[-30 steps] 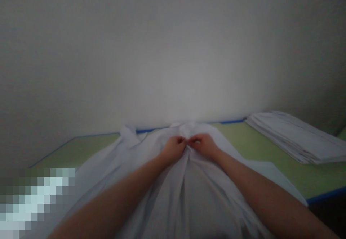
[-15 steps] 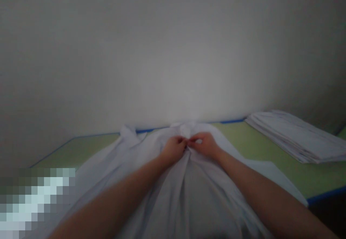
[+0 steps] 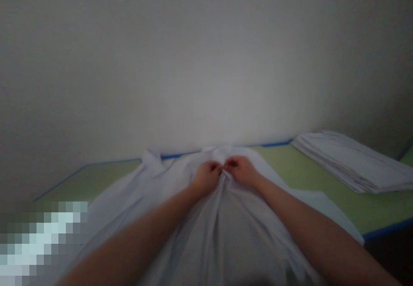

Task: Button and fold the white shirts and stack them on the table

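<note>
A white garment point(image 3: 245, 230), perhaps a shirt or a coat, lies spread over the green table with its folds running towards me. My left hand point(image 3: 205, 178) is closed in a pinch on its front, near the far end. Beside it my right hand point(image 3: 241, 172) pinches the cloth too, fingertips almost meeting those of the left. Between the two hands the fabric is drawn up into a gathered peak. Whether a button or other small piece sits in the fingers cannot be made out.
The green table point(image 3: 306, 165) has a blue edge and stands against a pale wall point(image 3: 206, 62). To the right lies a stack of flat white folded pieces point(image 3: 358, 161), cloth or paper. A pixelated patch covers the lower left corner.
The fingers of both hands have shifted slightly at the same spot, with the right hand's fingers more curled. The garment and the stack lie as before.
</note>
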{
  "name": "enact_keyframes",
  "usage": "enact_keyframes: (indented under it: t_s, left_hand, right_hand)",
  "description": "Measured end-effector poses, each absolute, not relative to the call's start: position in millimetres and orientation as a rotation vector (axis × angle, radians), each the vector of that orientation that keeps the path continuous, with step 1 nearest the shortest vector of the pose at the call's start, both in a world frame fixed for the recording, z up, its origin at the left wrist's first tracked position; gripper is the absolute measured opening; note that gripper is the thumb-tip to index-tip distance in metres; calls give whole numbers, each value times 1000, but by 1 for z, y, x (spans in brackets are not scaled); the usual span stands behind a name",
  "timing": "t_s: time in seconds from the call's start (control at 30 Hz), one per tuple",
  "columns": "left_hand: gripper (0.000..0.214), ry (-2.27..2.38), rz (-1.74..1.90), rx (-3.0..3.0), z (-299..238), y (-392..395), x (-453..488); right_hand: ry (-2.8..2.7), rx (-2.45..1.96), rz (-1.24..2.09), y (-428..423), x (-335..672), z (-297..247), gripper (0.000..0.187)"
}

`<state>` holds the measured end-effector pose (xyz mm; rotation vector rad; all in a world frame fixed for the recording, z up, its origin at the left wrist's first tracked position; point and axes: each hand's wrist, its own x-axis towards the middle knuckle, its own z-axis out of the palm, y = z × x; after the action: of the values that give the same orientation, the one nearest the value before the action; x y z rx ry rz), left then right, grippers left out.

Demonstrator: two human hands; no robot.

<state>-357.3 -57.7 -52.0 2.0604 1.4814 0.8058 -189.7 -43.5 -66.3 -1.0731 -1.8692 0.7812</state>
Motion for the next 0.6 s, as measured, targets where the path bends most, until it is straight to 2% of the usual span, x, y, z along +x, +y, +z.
enact_keyframes:
  t_s: [0.17,0.27,0.4,0.6]
  left_hand:
    - [28,1429,794,2143,-44,-59,-361]
    - [35,1375,674,2086,-44,-56,-365]
    - [44,1273,561,1957,-53,-48,-370]
    - [39,1493,674,1837,-69,-31,-374]
  right_hand:
    - [-1616,-991,1247,-42,-191,-71,18]
    - [-1513,-969,1384,-45,-191,-71,21]
    - [-1627,-979,1300,-45,-189,-68,23]
    - [-2041,-1145,1097,-47,-172,-63,36]
